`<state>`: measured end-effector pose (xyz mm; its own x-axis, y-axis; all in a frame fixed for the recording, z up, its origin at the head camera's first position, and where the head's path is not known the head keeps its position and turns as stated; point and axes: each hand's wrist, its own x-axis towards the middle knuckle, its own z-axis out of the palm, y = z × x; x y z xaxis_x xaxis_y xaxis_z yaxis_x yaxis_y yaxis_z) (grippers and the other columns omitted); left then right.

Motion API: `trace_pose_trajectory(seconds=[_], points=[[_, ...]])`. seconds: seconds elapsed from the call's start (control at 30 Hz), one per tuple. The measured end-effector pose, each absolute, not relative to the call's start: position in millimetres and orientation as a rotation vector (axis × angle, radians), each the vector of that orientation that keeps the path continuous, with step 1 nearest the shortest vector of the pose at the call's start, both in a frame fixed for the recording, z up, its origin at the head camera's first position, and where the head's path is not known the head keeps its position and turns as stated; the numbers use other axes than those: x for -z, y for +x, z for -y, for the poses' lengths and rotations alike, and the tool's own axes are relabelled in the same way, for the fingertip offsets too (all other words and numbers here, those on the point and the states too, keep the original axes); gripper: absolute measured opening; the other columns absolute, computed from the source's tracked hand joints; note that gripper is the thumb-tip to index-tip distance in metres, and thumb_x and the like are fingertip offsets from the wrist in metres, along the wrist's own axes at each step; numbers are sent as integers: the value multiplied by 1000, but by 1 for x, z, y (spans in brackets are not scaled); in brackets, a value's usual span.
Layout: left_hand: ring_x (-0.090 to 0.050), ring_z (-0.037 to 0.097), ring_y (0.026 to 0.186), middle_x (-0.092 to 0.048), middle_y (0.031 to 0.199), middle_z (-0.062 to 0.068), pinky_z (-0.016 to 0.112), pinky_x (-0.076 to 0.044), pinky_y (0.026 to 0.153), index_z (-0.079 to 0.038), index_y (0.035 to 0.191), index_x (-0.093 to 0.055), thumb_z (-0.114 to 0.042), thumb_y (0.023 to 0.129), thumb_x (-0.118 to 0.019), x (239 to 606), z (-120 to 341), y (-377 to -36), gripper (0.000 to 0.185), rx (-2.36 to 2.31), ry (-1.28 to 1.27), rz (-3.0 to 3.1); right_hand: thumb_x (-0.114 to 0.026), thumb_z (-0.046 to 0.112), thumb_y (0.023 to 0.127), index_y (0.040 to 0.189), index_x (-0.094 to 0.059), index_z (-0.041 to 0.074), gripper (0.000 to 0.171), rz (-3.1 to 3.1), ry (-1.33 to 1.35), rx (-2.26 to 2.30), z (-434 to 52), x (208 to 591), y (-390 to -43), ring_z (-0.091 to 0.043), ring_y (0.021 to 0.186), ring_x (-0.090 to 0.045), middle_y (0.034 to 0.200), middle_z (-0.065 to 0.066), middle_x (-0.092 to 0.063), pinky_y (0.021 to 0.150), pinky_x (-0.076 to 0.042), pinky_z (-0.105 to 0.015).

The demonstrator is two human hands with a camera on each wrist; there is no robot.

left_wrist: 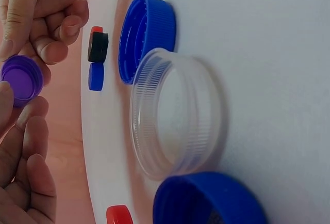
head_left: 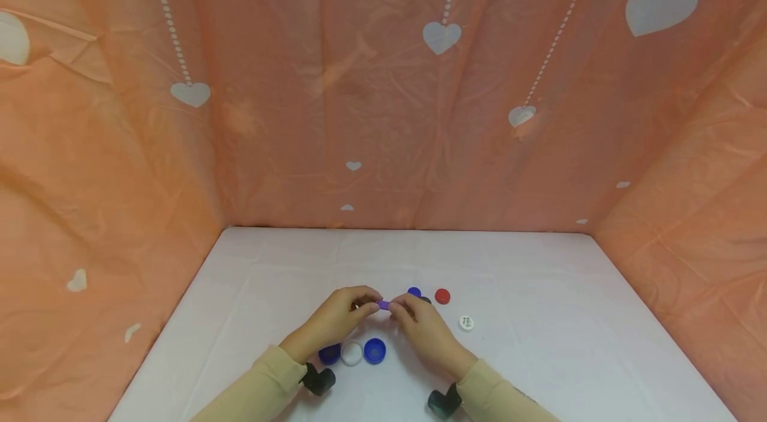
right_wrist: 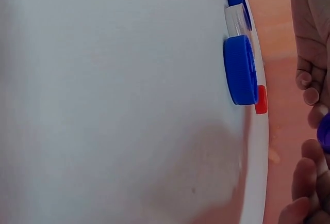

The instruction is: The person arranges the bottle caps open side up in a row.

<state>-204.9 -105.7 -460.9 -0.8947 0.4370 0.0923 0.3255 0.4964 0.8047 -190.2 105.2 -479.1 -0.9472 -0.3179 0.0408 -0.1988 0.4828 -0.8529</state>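
Purple cap (head_left: 384, 305) raised off the table (head_left: 551, 342). Left hand (head_left: 338, 319) pinches its left edge, right hand (head_left: 427, 337) its right edge: thumb and fingers clamped on it at both sides, spare fingers loosely curled.

Positions from the cap, head view, 12 = away from the person: right blue lid (head_left: 375, 351) at 6; clear ring (head_left: 351, 353) at 7; left blue lid (head_left: 329, 355) between 7 and 8. Small blue cap (head_left: 414, 291) at 2, black cap (head_left: 425, 300) and red cap (head_left: 442, 296) near 3, white cap (head_left: 467, 323) just past 3.

Progress, judged: the three larger pieces sit in a row; purple not yet set down; small caps lie unheld. Cannot tell whether handling of purple is starting or finishing.
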Motion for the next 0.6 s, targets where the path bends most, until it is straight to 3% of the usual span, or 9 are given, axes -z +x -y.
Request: trace_pose_trajectory(seconds=[0.27,0.6], points=[[-56,11,78,-66,94,-7,27,-48,64,-19,107,-69,-27,97,-59,463,104,-205,16,-1373,677,-2626,-46,38,102,106,-64,11,33,-2596,-475,1501,-105,480,-190,-17,78,-59,87,-1,-64,68,-49,-28],[-57,11,80,-66,94,0,27,-48,68,-18,106,-68,-27,99,-55,460,102,-202,17,-1366,646,-2651,-47,33,103,101,-66,15,25,-2626,-463,1519,-105,480,-189,-17,76,-58,88,1,-65,65,-49,-28]])
